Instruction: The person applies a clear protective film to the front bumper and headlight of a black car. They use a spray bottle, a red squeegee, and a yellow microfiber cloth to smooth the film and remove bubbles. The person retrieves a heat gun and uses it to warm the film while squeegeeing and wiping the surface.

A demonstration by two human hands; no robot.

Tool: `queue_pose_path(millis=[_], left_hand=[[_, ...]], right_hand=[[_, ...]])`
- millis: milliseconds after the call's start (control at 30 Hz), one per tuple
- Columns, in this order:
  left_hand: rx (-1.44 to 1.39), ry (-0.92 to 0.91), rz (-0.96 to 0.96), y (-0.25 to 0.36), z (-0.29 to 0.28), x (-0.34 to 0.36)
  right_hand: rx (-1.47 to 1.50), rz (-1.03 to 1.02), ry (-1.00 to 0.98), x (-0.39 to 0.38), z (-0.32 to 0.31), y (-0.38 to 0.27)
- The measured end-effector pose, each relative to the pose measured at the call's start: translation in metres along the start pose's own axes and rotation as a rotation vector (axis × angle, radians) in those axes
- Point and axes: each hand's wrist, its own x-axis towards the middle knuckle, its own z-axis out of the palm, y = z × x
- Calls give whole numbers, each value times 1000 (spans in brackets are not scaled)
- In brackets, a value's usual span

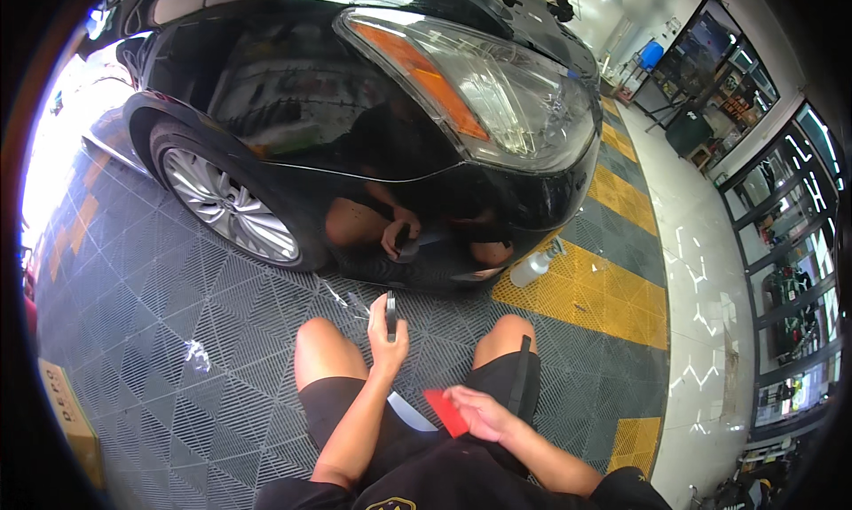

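My left hand [387, 340] is closed around a slim, dark, flat-sided object [391, 315] held upright in front of the bumper; its exact kind I cannot make out. In my right hand [480, 412], fingers pinch a flat red card-like scraper [445, 411] above my lap. A whitish-blue strip [411, 412] lies across my lap between the two hands. Facing me is the glossy black front bumper [417, 235] of a car, with its clear and amber headlight [497, 93] above. Both hands are apart from the paintwork, which mirrors the left one.
To the left is the car's front wheel [231, 204]. A spray bottle [535, 266] leans on yellow floor tiles by the bumper. Crumpled clear film [197, 356] lies on the grey grid floor [240, 403]. A cardboard box [71, 421] stands at the left edge.
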Motion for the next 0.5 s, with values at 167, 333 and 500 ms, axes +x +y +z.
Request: queue_pose_path(millis=[167,333,500], left_hand=[[108,-29,-29,-19,-1,-16],[295,-79,-206,-45,-16,-24],[372,-400,-339,-64,-28,-29]], right_hand=[[-184,-473,117,-6,61,-133],[-866,-1197,128,-5,201,-233],[-1189,-1594,311,25,235,-324]])
